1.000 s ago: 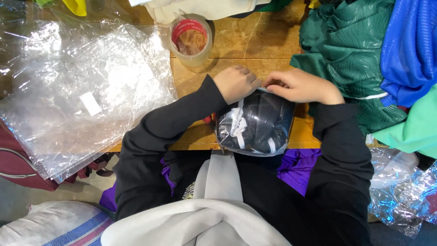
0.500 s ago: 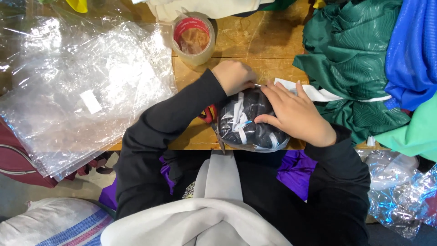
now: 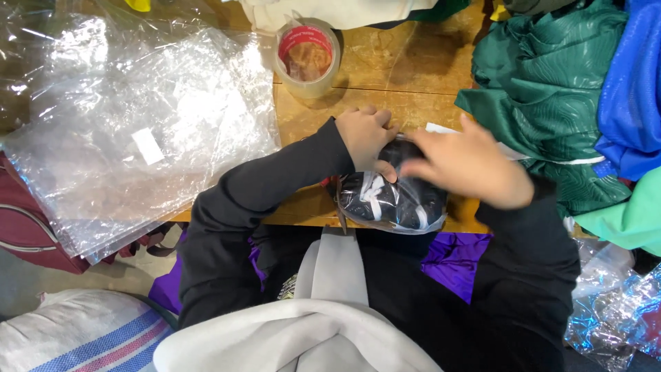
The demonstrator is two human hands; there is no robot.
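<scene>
While the wooden table (image 3: 413, 62) is mostly buried, a big stack of clear plastic bags (image 3: 138, 131) covers the left and green cloth (image 3: 544, 89) plus blue cloth (image 3: 630, 83) pile up right. At the near edge sits a bagged black-and-white garment (image 3: 389, 200), left hand (image 3: 365, 134) and right hand (image 3: 468, 169) both pressing on top. Tape roll (image 3: 306, 58) sits farther back.

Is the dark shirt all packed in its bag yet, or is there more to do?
Nearly. Done: the dark garment sits folded inside its clear bag. In hand: the left hand and right hand both press on the bag's top edge, which is hidden beneath them, so I cannot tell if it is closed. Left: the green clothes and blue cloth lie unbagged, with a stack of empty bags and a tape roll nearby.
</scene>
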